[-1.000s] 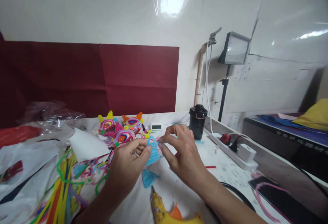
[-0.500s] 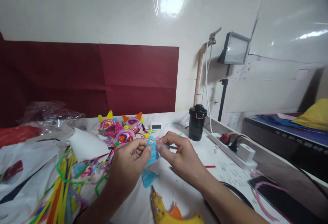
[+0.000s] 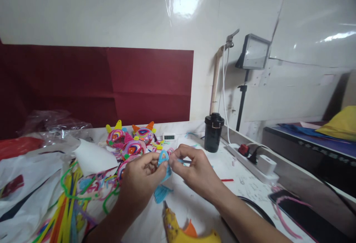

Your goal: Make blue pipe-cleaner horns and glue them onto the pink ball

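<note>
In front of me my left hand (image 3: pixel 140 180) pinches a small blue piece of bent pipe cleaner (image 3: pixel 164 156), its top curved into a loop and its lower part running down past my thumb. My right hand (image 3: pixel 191 165) has thumb and forefinger closed at the right edge of that piece. A thin dark strip (image 3: pixel 185 161) shows between its fingers; whether it is held or lies behind is unclear. Just below, another blue fan-shaped piece (image 3: pixel 161 194) rests on the table. The nozzle of a yellow glue gun (image 3: pixel 174 222) points up towards it, and an orange piece (image 3: pixel 190 229) lies beside the gun.
Left are loose coloured pipe cleaners (image 3: pixel 68 206), white paper (image 3: pixel 96 157) and plastic bags (image 3: pixel 25 176). Colourful animal-like crafts (image 3: pixel 133 148) and a small digital display (image 3: pixel 168 137) stand behind. Right are a black cup (image 3: pixel 213 133), a power strip (image 3: pixel 256 163) and a phone (image 3: pixel 308 217).
The blue piece has tilted and dropped slightly between my fingers. My right fingertips have shifted a little at its edge, while the view moved very slightly.
</note>
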Action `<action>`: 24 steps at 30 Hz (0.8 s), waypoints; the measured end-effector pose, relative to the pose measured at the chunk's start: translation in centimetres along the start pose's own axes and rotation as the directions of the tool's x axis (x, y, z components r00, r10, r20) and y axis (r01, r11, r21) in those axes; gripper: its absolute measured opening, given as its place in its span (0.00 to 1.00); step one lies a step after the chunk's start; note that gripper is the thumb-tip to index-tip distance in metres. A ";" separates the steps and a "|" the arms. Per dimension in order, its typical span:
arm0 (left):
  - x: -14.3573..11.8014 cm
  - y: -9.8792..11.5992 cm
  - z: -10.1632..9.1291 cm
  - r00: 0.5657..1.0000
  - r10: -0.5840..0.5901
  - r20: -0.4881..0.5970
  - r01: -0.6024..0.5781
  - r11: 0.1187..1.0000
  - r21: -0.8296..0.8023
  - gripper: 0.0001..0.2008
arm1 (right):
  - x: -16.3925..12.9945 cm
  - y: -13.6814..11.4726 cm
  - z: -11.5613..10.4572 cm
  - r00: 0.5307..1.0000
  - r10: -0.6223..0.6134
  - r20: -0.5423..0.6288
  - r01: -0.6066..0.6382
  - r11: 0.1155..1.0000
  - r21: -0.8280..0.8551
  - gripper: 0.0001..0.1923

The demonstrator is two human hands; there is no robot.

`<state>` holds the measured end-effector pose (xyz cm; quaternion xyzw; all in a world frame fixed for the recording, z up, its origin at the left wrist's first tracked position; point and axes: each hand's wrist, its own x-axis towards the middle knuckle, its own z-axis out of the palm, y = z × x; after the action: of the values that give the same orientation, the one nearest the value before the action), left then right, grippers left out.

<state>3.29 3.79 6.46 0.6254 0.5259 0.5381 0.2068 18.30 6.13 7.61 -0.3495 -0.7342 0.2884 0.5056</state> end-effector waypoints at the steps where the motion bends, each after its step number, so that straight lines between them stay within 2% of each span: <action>1: 0.0 0.0 0.0 1.000 0.016 -0.007 -0.016 1.000 0.027 0.08 | 0.0 0.0 0.0 1.000 -0.013 -0.007 0.013 1.000 -0.011 0.05; 7: -0.2 0.5 0.1 0.977 0.206 -0.053 -0.187 0.949 0.254 0.07 | -0.2 0.1 0.1 0.989 -0.143 -0.023 0.137 0.974 -0.183 0.06; 12: -0.3 0.6 0.3 0.920 0.386 -0.065 -0.327 0.849 0.416 0.06 | -0.5 0.0 0.2 0.990 -0.141 -0.021 0.128 0.947 -0.296 0.06; 15: -0.5 0.5 0.6 0.855 0.515 -0.059 -0.418 0.753 0.508 0.07 | -0.7 -0.2 0.2 0.991 -0.130 -0.038 0.109 0.929 -0.354 0.06; 18: -0.6 0.0 0.9 0.769 0.639 -0.018 -0.508 0.627 0.590 0.08 | -0.7 -0.4 0.1 0.996 -0.082 -0.043 0.062 0.935 -0.350 0.06; 22: -0.8 -1.1 1.1 0.643 0.760 0.101 -0.595 0.412 0.691 0.11 | -0.7 -0.2 0.2 0.996 0.080 -0.039 -0.088 0.957 -0.278 0.07; 24: -0.8 -1.5 1.1 0.607 0.777 0.170 -0.614 0.321 0.721 0.12 | -0.7 0.0 0.3 0.991 0.128 -0.038 -0.134 0.956 -0.261 0.08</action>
<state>3.70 3.94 4.49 0.7559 0.3866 0.3818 -0.3651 18.22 5.60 7.15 -0.4644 -0.7360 0.2176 0.4419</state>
